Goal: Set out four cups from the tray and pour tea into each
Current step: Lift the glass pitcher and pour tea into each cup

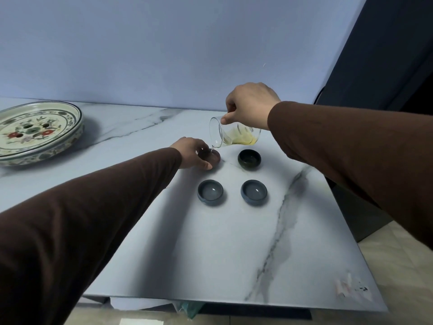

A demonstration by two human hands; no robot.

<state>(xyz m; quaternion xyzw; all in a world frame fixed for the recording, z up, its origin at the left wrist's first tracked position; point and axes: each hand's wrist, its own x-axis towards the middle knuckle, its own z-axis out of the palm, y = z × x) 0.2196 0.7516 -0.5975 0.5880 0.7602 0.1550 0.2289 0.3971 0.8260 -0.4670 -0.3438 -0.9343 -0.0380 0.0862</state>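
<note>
All four cups are off the flowered ceramic tray (70,134) at upper left, my left hand (192,153) steadies the small brown cup (212,157) mid-frame while my right hand (250,105) grips the tilted clear glass pitcher (230,134) pouring into it, the two blue-grey cups (210,192) lower down look filled, and the dark green cup (249,159) I can't tell.

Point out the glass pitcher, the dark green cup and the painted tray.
glass pitcher (225,134): head view, on its clear tilted wall near the spout.
dark green cup (249,159): head view, inside its bowl.
painted tray (30,131): head view, on its flowered face.
</note>
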